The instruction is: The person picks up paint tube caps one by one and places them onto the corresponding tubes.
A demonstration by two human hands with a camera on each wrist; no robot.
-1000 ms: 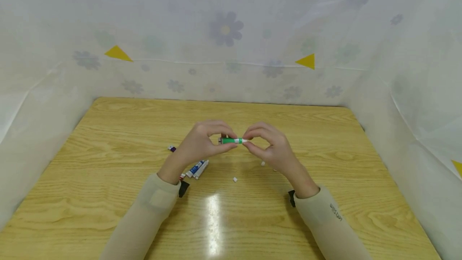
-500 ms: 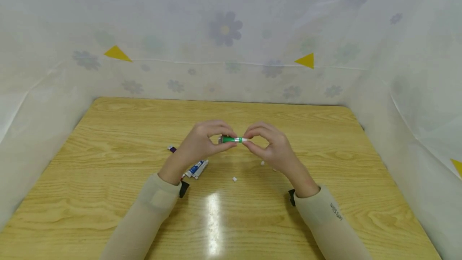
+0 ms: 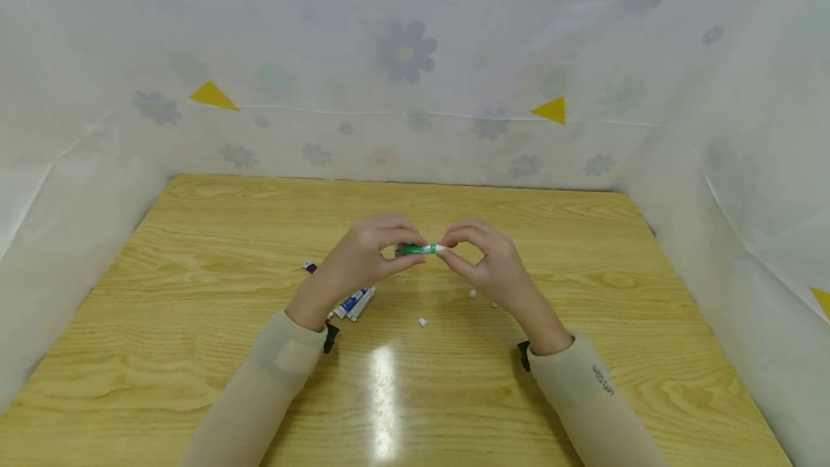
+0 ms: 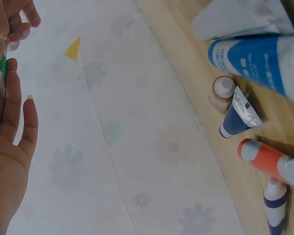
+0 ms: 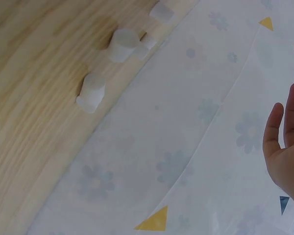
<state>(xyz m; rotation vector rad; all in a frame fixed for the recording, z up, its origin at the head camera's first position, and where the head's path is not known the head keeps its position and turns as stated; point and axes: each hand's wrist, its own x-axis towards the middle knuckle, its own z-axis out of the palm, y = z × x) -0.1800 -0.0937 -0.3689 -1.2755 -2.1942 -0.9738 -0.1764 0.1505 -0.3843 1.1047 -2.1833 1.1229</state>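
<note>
My left hand (image 3: 364,252) pinches a small green-and-white tube (image 3: 412,249) between thumb and fingers, above the middle of the table. The tube lies roughly level, its flat end toward my left palm. At its other end, my right hand (image 3: 489,258) pinches the white tip (image 3: 441,248) between thumb and fingertips. Whether that tip is a separate cap is too small to tell. In the left wrist view, a sliver of the green tube (image 4: 1,68) shows between the fingers. The right wrist view shows part of my right hand (image 5: 289,152), with its fingertips cut off.
Several tubes lie left on the wooden table (image 3: 259,222): a blue tube (image 4: 255,63), a silvery tube (image 4: 242,19), a navy tube (image 4: 237,115), an orange tube (image 4: 267,159). White caps (image 5: 122,45) lie at the right and centre. A flowered white sheet (image 3: 415,143) surrounds the table.
Both hands keep their pinch on the tube and its tip. The tube has risen very slightly, and its right end shifts a little. The tubes and caps on the table stay put.
</note>
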